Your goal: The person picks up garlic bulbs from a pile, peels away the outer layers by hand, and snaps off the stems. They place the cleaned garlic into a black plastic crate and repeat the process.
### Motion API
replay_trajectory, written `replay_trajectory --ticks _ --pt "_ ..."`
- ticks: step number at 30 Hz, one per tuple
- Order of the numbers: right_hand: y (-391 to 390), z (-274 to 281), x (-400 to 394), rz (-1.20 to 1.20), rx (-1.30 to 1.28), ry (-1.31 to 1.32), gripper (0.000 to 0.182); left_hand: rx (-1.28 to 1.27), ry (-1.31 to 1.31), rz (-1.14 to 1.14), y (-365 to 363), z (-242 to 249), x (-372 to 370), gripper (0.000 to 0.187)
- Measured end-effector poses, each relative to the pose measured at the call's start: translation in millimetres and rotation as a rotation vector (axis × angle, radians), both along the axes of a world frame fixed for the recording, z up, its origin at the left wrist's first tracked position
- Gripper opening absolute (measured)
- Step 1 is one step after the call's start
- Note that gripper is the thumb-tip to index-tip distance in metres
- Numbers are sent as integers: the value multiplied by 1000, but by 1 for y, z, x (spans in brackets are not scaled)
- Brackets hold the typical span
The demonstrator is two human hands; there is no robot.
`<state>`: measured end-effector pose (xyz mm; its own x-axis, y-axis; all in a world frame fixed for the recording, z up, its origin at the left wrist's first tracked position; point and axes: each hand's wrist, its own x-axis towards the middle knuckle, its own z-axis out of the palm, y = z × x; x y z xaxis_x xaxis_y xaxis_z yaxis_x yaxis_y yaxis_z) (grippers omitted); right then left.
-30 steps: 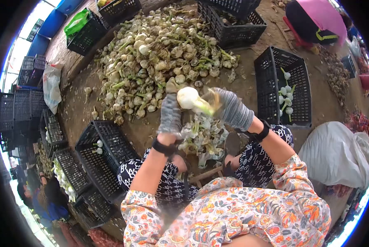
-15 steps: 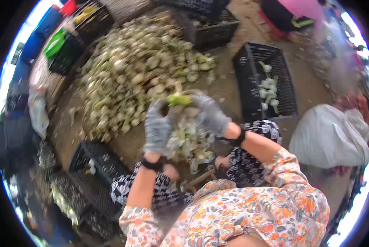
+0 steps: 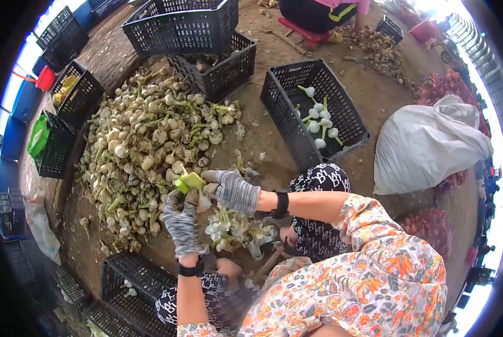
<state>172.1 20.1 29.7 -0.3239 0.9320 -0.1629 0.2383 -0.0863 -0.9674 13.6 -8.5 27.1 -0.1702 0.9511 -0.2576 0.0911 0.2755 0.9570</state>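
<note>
In grey knit gloves, both my hands meet over the near edge of a big heap of untrimmed garlic. My left hand is closed around a garlic stalk, green and yellowish, its bulb mostly hidden by the fingers. From the right, my right hand pinches the same garlic, a strip of pale skin hanging below the fingertips. Peeled skins and leaves lie in a small pile beneath my hands, between my knees.
A black crate ahead right holds several cleaned white garlic bulbs. Another crate stands by my left knee. Stacked crates are behind the heap. A white sack sits at right; a person is farther off.
My view has swung, so the crates and heap sit differently in it. Both hands are still together on garlic, now with a pale strip hanging from the right fingers.
</note>
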Motion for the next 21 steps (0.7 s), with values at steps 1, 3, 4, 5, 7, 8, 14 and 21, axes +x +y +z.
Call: replay_trajectory --ticks 1,3,4,5,7,8,14,21 --pt "-1 -3 -3 -37 -30 89 31 34 155 -2 0 -17 -5 43" --pt "1 -4 -4 -45 -51 166 30 -33 9 -15 -1 -13 -2 45" --pt "0 -5 -4 -62 10 144 30 -68 -63 -20 -2 -12 -1 46" --pt "-1 -7 -5 -80 71 124 30 110 -88 -42 0 -11 7 48" --pt "0 -6 -4 -80 4 157 27 -55 -206 -48 -8 4 6 46" --pt "5 -13 -2 -80 -65 269 26 -131 -267 -44 -9 14 6 46" --pt "23 -25 5 -145 -384 633 15 50 -353 -70 -7 10 1 42" --pt "0 -4 0 -144 178 173 17 37 -126 6 1 5 -10 25"
